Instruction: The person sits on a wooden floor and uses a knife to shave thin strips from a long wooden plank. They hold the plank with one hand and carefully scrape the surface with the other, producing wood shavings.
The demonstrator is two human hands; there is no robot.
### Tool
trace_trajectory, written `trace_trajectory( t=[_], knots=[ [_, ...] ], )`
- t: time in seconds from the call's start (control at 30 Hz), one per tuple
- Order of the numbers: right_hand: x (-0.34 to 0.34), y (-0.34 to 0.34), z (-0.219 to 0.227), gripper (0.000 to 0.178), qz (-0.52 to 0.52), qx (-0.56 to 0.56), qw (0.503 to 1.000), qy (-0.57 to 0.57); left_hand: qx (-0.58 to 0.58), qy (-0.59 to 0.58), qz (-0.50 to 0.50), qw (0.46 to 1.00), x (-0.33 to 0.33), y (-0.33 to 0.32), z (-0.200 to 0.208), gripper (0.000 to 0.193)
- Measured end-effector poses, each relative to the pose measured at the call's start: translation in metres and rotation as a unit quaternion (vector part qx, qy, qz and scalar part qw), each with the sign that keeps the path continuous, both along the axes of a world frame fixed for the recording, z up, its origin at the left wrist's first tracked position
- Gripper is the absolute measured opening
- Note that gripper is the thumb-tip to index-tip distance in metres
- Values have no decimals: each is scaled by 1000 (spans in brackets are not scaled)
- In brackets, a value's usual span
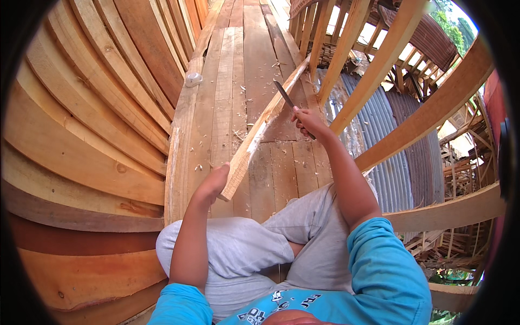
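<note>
Across the plank floor (260, 169) in front of my crossed legs, a long wooden beam (254, 135) runs slantwise, its near end close to my shins and its far end up by the slatted posts (346, 46) on my right. My left hand (218, 181) is closed on the near end from the left side, most of its fingers out of sight behind the wood. My right hand (310, 123) is curled tight round the handle of a knife (284, 94), whose dark blade crosses over the upper part of the beam, the tip pointing forward and left; I can't tell whether the edge touches the wood. Pale shavings (199, 167) lie scattered over the planks on both sides. Further off to the left sits a small white rounded object (193, 79), near the upright boards (97, 135) lining that side.
</note>
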State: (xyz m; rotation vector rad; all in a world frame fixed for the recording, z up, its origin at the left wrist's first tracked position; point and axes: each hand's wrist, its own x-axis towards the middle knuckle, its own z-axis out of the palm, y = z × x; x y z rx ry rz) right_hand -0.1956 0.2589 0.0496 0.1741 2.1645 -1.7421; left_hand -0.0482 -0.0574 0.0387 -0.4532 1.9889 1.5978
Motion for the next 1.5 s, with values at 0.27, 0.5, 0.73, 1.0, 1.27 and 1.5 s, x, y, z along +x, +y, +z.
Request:
trace_trajectory(
  t=[0.27, 0.5, 0.73, 1.0, 1.27, 1.5],
  knots=[
    [20, -44, -16, 57, 197, 194, 955, 111, 7, -2, -3, 1000, 0, 0, 3, 53],
    [5, 16, -37, 33, 58, 113, 992, -15, 11, -20, -5, 1000, -7, -8, 2, 51],
    [19, 24, -53, 26, 185, 510, 837, 69, 26, -4, -12, 1000, -10, -16, -1, 49],
    [73, -83, -98, 56, 388, 283, 831, 281, 15, 7, -19, 1000, -10, -16, -6, 49],
    [95, -92, -131, 38, 209, 683, 684, 151, -6, -1, -17, 1000, -8, -18, -8, 53],
    [66, -47, -146, 34, 102, 654, 734, 155, -19, 17, -16, 1000, -3, -5, 3, 54]
  ],
)
